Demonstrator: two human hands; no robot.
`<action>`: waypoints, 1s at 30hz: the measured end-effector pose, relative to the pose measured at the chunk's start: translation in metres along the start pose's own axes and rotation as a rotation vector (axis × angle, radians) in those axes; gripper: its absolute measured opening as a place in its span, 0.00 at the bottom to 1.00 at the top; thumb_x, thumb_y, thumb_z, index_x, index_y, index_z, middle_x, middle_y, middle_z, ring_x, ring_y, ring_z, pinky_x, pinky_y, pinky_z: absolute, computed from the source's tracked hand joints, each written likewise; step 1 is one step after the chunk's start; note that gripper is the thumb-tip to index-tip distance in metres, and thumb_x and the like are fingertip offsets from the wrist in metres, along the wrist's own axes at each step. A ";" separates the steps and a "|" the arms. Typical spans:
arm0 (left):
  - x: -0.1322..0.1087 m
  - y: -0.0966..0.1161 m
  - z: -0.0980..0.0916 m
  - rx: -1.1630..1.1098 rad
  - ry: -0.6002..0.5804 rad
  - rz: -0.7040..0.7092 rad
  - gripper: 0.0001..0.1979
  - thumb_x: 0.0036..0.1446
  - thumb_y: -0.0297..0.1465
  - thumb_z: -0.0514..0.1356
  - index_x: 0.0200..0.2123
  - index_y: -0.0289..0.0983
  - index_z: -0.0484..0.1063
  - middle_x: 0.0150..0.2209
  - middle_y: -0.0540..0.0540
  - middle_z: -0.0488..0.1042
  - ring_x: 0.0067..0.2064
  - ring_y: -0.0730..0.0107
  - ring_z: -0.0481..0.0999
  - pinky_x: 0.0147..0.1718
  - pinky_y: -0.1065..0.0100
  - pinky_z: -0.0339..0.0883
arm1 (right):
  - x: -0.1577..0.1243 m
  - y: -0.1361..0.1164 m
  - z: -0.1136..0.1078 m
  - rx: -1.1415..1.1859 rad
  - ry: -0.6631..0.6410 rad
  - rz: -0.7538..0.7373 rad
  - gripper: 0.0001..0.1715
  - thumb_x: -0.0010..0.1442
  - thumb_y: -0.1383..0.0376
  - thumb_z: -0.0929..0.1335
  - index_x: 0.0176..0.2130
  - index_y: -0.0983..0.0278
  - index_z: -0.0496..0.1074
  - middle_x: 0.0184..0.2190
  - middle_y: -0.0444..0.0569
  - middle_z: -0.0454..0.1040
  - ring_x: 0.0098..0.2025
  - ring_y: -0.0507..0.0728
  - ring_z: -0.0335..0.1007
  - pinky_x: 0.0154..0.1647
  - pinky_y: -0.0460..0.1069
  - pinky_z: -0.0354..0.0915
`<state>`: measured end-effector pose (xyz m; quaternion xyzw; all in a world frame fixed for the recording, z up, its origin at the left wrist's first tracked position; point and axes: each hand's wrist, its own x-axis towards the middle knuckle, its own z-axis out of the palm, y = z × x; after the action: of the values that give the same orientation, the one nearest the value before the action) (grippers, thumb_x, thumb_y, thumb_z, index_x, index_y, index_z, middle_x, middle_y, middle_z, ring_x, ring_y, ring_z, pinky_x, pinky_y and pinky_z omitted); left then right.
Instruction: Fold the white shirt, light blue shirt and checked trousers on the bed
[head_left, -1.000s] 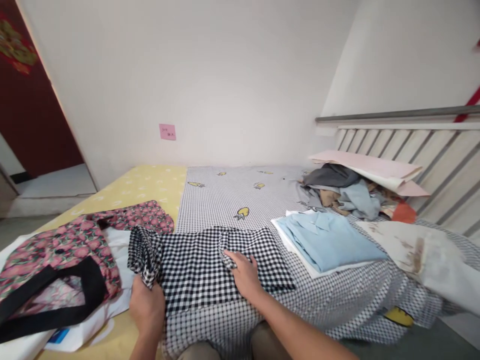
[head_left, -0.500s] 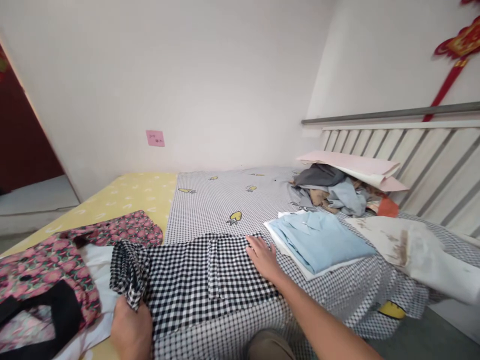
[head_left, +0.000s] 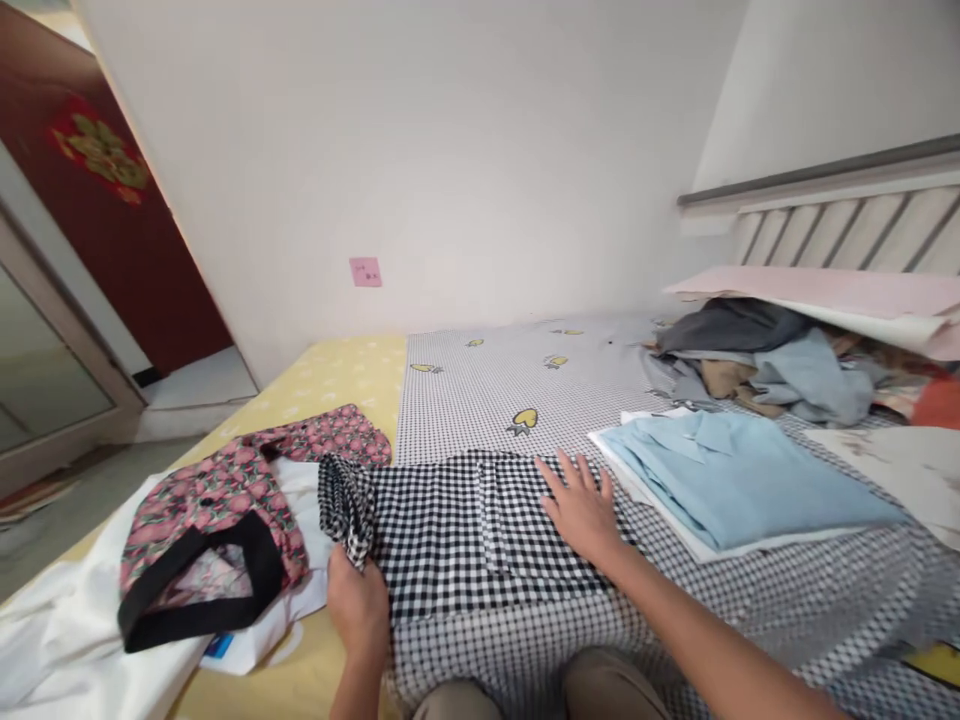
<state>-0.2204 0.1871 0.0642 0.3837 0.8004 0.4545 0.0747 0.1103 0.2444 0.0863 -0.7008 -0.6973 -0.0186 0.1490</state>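
A black-and-white checked shirt (head_left: 439,535) lies folded lengthwise near the front of the bed, its button strip running across the middle. Its left end is bunched up, and my left hand (head_left: 358,600) is closed round the lower edge of that bunch. My right hand (head_left: 581,505) rests palm down on the shirt's right end, fingers spread. Beside it on the right is a folded light-blue shirt (head_left: 757,480) on top of white cloth. Left of the bunch lies a pink floral garment (head_left: 217,505) with a black band, over white clothing (head_left: 82,640).
A checked sheet (head_left: 480,390) and a yellow sheet (head_left: 352,365) cover the bed. At the back right, a heap of clothes (head_left: 810,370) sits under pink board (head_left: 825,290), next to a slatted headboard (head_left: 847,235). A wall (head_left: 480,160) borders the far side.
My view has turned left, so everything sits further right and more of the doorway shows. The fingers of my right hand have spread wider. The left hand keeps its grip on the bunched cloth.
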 end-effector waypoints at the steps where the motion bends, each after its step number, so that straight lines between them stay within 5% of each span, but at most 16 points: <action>1: 0.000 -0.001 0.000 -0.010 0.001 -0.003 0.05 0.61 0.29 0.51 0.38 0.41 0.67 0.32 0.46 0.69 0.36 0.56 0.71 0.39 0.59 0.63 | -0.005 -0.012 0.001 0.027 -0.035 -0.092 0.34 0.69 0.55 0.60 0.72 0.48 0.54 0.76 0.46 0.46 0.76 0.70 0.35 0.71 0.73 0.32; 6: 0.001 -0.005 0.003 -0.078 0.043 -0.050 0.08 0.62 0.30 0.53 0.41 0.38 0.70 0.33 0.43 0.73 0.37 0.56 0.73 0.42 0.56 0.67 | -0.026 -0.049 0.026 0.196 -0.329 -0.350 0.34 0.70 0.41 0.53 0.71 0.40 0.51 0.75 0.40 0.46 0.76 0.69 0.34 0.71 0.75 0.35; 10: 0.005 -0.007 0.003 -0.177 0.082 -0.073 0.15 0.63 0.34 0.54 0.49 0.35 0.71 0.45 0.35 0.77 0.51 0.51 0.75 0.54 0.51 0.67 | -0.030 -0.049 0.039 0.209 -0.301 -0.355 0.37 0.69 0.38 0.50 0.71 0.39 0.52 0.75 0.41 0.46 0.76 0.69 0.32 0.71 0.75 0.32; 14: 0.012 -0.004 -0.004 -0.321 0.073 -0.109 0.22 0.63 0.36 0.55 0.57 0.33 0.69 0.61 0.33 0.71 0.66 0.54 0.66 0.66 0.53 0.58 | -0.029 -0.047 0.034 0.245 -0.309 -0.366 0.36 0.69 0.39 0.51 0.71 0.40 0.52 0.75 0.42 0.46 0.76 0.69 0.32 0.71 0.74 0.32; 21: 0.022 0.034 -0.012 -0.533 -0.067 -0.220 0.27 0.64 0.40 0.54 0.62 0.33 0.65 0.62 0.31 0.72 0.58 0.56 0.77 0.56 0.54 0.74 | -0.030 -0.050 0.027 0.322 -0.280 -0.370 0.36 0.69 0.39 0.53 0.70 0.44 0.57 0.75 0.44 0.48 0.76 0.71 0.34 0.71 0.75 0.32; 25: 0.009 0.080 -0.011 -0.498 -0.138 -0.080 0.26 0.64 0.44 0.55 0.57 0.33 0.70 0.59 0.31 0.74 0.58 0.52 0.76 0.58 0.48 0.71 | -0.029 -0.050 0.025 0.349 -0.320 -0.364 0.36 0.70 0.40 0.53 0.71 0.43 0.55 0.75 0.43 0.45 0.76 0.70 0.30 0.72 0.74 0.30; 27: -0.009 0.103 -0.005 -0.461 -0.207 0.048 0.17 0.60 0.38 0.60 0.49 0.37 0.76 0.57 0.36 0.76 0.59 0.52 0.74 0.62 0.48 0.66 | -0.029 -0.050 0.027 0.357 -0.310 -0.368 0.35 0.70 0.41 0.54 0.70 0.43 0.56 0.75 0.43 0.46 0.76 0.71 0.31 0.71 0.75 0.30; 30: -0.051 0.122 0.011 -0.191 -0.375 0.534 0.19 0.52 0.24 0.62 0.47 0.46 0.80 0.62 0.45 0.72 0.67 0.52 0.65 0.70 0.44 0.49 | -0.031 -0.050 0.035 0.387 -0.160 -0.383 0.31 0.69 0.45 0.61 0.67 0.48 0.64 0.72 0.50 0.57 0.74 0.73 0.45 0.70 0.76 0.41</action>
<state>-0.1131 0.1948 0.1421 0.6479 0.5978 0.4527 0.1344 0.0537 0.2212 0.0548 -0.5141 -0.8171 0.1423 0.2185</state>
